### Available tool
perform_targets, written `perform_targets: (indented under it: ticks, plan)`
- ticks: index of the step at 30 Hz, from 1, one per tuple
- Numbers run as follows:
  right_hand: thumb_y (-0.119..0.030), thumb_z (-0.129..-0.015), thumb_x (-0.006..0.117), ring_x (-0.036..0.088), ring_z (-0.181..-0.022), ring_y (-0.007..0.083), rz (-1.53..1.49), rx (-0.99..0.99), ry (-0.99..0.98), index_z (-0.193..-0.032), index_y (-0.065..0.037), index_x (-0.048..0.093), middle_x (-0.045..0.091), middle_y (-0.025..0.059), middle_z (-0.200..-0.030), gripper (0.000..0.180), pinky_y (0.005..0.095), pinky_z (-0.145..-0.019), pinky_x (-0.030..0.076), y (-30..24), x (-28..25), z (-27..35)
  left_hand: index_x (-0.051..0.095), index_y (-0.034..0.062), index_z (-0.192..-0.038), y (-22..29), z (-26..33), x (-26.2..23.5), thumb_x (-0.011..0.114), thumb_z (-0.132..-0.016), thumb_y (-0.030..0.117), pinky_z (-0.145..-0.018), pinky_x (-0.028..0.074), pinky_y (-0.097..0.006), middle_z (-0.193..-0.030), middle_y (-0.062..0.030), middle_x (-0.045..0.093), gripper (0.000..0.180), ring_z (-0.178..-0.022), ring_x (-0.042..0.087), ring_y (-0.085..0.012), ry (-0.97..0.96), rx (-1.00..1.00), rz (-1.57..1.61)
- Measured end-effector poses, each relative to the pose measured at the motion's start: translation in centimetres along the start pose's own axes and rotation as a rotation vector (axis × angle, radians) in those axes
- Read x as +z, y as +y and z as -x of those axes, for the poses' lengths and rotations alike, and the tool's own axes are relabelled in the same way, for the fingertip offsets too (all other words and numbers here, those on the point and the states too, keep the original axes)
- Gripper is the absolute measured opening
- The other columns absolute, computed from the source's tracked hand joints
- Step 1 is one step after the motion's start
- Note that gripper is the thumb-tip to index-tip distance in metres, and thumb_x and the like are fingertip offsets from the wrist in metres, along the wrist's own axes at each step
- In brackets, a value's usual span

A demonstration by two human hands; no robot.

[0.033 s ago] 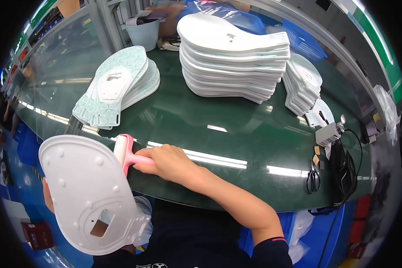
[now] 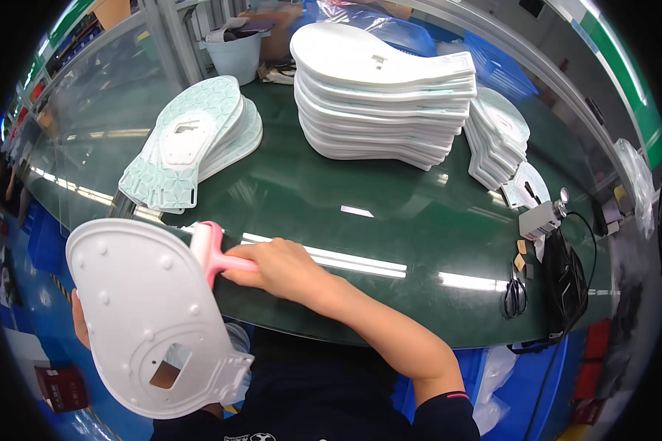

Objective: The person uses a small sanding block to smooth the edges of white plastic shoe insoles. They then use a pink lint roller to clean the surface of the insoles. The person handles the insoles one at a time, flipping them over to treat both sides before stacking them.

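The shirt is dark navy, its right sleeve short. A thin red stripe edges that sleeve; left of the sleeve sits white print.

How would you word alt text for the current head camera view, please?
A right hand holds a pink-handled roller beside a white paddle-shaped panel; the mostly hidden left hand shows at the panel's opposite edge. Beyond, a tall stack of similar panels stands on a green table, with scissors at right.

Glossy green table, blue floor
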State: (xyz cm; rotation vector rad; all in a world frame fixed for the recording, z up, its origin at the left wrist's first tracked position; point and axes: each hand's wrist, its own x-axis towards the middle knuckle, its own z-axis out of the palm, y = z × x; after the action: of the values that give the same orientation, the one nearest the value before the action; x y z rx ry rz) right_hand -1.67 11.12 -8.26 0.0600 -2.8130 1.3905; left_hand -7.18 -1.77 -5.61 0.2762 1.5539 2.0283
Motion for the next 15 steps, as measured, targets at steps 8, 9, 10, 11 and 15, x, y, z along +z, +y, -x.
perform_targets:
  ticks: [8,9,10,11,15]
  plan:
    - [-0.043,-0.075,0.062,0.063,-0.069,0.0228,0.164,0.435,-0.027,-0.099,-0.018,0.066,0.066,0.0062,-0.079,0.035,0.0314,-0.063,0.048,1.3,-12.4,18.4,0.051,0.0025,-0.113,0.4,1.6,-1.8,0.043,-0.085,0.037,-0.073,0.052,-0.038,-0.107,-0.0163,0.057,0.045,-0.088,0.06,-0.026,0.061,0.025,0.136]
    - [-0.039,-0.074,0.065,0.064,-0.066,0.0201,0.211,0.5,-0.01,-0.097,-0.016,0.066,0.066,0.0055,-0.078,0.033,0.0295,-0.061,0.048,1.0,-14.0,20.8,0.051,0.0026,-0.113,0.9,2.0,-1.8,0.044,-0.085,0.037,-0.073,0.052,-0.038,-0.106,-0.0163,0.057,0.045,-0.088,0.06,-0.026,0.062,0.034,0.197]
    - [-0.035,-0.073,0.066,0.064,-0.064,0.0172,0.168,0.523,0.061,-0.097,-0.014,0.067,0.066,0.0051,-0.076,0.032,0.0276,-0.06,0.047,0.7,-15.1,22.3,0.051,0.0026,-0.113,1.4,2.3,-1.6,0.044,-0.085,0.037,-0.073,0.052,-0.038,-0.106,-0.0163,0.057,0.045,-0.088,0.06,-0.026,0.067,0.044,0.248]
    - [-0.031,-0.073,0.067,0.063,-0.063,0.0143,0.125,0.539,0.126,-0.096,-0.012,0.067,0.067,0.0046,-0.075,0.03,0.0258,-0.059,0.047,0.2,-15.7,23.0,0.051,0.0026,-0.113,1.9,2.7,-1.6,0.044,-0.085,0.037,-0.073,0.052,-0.038,-0.106,-0.0162,0.057,0.045,-0.088,0.06,-0.026,0.082,0.058,0.297]
    - [-0.031,-0.081,0.06,0.062,-0.066,0.0165,0.048,0.478,0.454,-0.1,-0.007,0.064,0.064,0.011,-0.076,0.031,0.0281,-0.061,0.046,0.6,-13.9,14.8,0.051,0.0028,-0.113,4.1,4.3,-1.0,0.044,-0.085,0.037,-0.073,0.052,-0.038,-0.106,-0.0162,0.057,0.045,-0.088,0.06,-0.026,0.124,0.116,0.433]
